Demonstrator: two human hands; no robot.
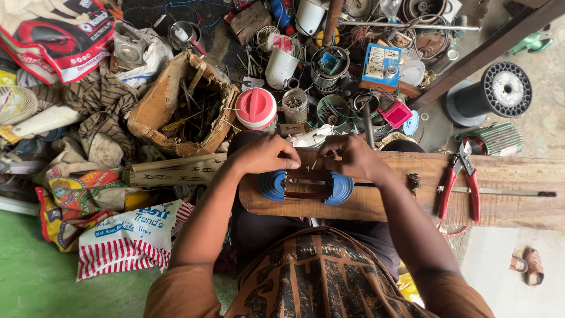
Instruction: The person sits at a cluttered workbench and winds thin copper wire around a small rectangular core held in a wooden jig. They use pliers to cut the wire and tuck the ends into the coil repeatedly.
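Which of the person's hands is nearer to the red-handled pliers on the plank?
The right. The right hand rests on the blue-ended spool, with bare plank between it and the red-handled pliers. The left hand is at the spool's far end, further away.

There is one camera. It sits on the person's head and looks almost straight down. It is close to the arms and the lap, so the shirt fills the bottom edge. The plank (412, 194) lies across the middle, from the centre to the right edge. Both hands, left hand (262, 154) and right hand (353, 158), meet near the middle of the view. Farther off, at the top, the camera sees the pile of junk (329, 70) on the floor. The green floor (35, 277) shows at the bottom left.
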